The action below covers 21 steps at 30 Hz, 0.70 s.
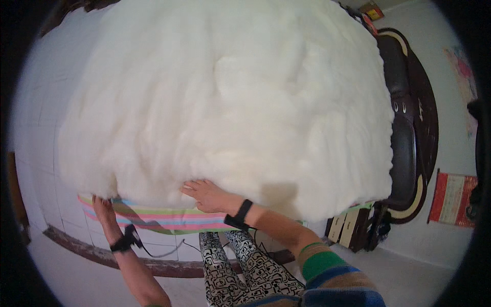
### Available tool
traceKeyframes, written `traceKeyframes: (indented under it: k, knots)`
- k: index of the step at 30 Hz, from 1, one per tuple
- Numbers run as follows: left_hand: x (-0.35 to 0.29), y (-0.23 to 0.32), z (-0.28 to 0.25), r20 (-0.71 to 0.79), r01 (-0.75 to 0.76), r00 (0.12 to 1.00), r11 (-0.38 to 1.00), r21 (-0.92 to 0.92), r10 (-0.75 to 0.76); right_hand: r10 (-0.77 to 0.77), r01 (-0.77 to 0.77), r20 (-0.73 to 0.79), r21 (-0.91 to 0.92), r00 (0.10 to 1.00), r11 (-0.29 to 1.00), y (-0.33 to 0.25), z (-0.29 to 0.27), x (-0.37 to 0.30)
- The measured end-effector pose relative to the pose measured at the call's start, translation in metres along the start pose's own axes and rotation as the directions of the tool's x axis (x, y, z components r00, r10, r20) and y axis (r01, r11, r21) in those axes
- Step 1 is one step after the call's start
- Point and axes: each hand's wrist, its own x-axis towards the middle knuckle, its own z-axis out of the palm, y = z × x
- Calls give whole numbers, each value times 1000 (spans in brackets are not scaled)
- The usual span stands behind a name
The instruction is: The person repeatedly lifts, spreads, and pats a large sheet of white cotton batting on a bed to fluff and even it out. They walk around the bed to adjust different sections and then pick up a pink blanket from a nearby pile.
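Note:
A thick, fluffy sheet of white cotton batting (230, 112) lies spread over the bed. Beneath its near edge shows a striped cloth (169, 220) in pink, green and blue. At the near left corner my left hand (104, 205) is closed on the edge of the batting, its fingertips partly hidden in the fluff. My right hand (205, 196) rests palm down on the near edge, right of the left hand, fingers stretched out and holding nothing. Each wrist wears a black strap with a small device.
A dark brown padded headboard (404, 117) stands along the right side. Beside it, near my right arm, is a small cabinet (350, 227) with pale drawer fronts. A red-edged hanging (452, 199) is on the right wall. Cables run near my legs, and white tiles (38, 117) cover the floor at left.

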Motion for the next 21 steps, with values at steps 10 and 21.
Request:
traceKeyframes:
  k: [10,21]
  knots:
    - [-103,-7,246,740,-683,402,-362,635,540,406,-765,-889,109,210,635,170,-123,-37]
    - [32,-122,297,642,-391,627,-534,750,442,578,-478,-726,384,372,790,222,-203,-15]
